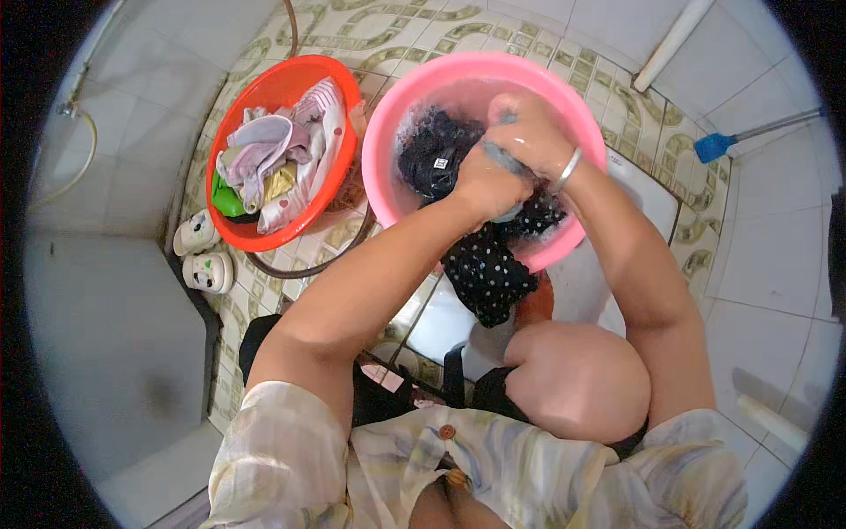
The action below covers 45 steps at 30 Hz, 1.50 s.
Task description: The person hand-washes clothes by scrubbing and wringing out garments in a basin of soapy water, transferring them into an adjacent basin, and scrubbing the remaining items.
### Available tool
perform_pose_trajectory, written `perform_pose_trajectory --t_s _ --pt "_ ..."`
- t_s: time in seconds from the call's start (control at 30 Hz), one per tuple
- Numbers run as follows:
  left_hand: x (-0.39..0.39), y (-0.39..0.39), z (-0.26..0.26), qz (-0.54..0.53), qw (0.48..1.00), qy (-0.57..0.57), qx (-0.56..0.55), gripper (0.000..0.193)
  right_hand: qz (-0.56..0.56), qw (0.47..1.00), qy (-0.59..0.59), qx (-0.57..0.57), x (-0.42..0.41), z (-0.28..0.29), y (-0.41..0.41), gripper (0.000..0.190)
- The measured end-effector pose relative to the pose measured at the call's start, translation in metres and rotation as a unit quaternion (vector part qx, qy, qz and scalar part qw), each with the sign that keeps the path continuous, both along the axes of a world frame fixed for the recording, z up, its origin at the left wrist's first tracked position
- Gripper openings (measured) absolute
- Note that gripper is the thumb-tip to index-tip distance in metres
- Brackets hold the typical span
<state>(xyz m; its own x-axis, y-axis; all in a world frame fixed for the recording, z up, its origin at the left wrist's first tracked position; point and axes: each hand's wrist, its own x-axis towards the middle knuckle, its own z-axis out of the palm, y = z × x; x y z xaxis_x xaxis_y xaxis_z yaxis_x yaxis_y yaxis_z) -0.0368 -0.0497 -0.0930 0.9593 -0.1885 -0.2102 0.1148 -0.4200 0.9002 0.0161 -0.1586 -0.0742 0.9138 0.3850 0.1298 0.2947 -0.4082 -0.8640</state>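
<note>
Both my hands are over a pink plastic basin (375,162) of cloudy, sudsy water. My left hand (492,182) is closed around a grey-blue cloth (505,159). Just beyond it, my right hand (532,132) clenches the same cloth, with a silver bangle on the wrist. Most of the cloth is hidden inside my fists. A black garment (429,155) with a small white tag lies in the water left of my hands. Beneath them, a black polka-dot fabric (489,271) hangs over the basin's near rim.
A red-orange basin (277,241) at the left holds several pieces of laundry (264,152). A brown hose (297,271) curls between the basins on the patterned tile floor (370,40). White clogs (208,271) stand by the grey panel. A blue brush (714,149) leans at the right wall.
</note>
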Motion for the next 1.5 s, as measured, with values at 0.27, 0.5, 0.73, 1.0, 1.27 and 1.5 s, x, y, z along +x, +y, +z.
perform_pose_trajectory --t_s 0.27,0.5,0.73,1.0,1.27,1.5 --pt "0.005 0.011 0.021 -0.046 0.956 0.202 -0.208 0.031 0.042 0.960 0.161 0.225 -0.006 0.013 -0.023 0.031" --pt "-0.038 -0.010 0.049 -0.208 0.332 0.470 -0.791 0.048 0.205 0.705 0.264 0.626 -0.022 -0.004 -0.019 0.088" --pt "-0.032 0.002 0.090 -0.224 0.559 0.394 -0.695 0.043 0.278 0.793 0.181 0.511 -0.033 0.087 -0.029 0.026" --pt "-0.015 -0.007 0.034 0.010 0.989 -0.026 -0.146 0.038 -0.055 0.901 0.210 0.376 -0.022 0.027 -0.011 0.009" --pt "0.016 -0.012 -0.015 0.008 0.985 -0.090 0.146 0.049 -0.110 0.993 -0.042 0.002 -0.002 0.008 0.003 0.008" --pt "0.012 0.042 0.035 0.163 0.966 -0.189 0.072 0.056 -0.073 0.975 0.005 0.210 -0.007 0.035 0.022 0.020"
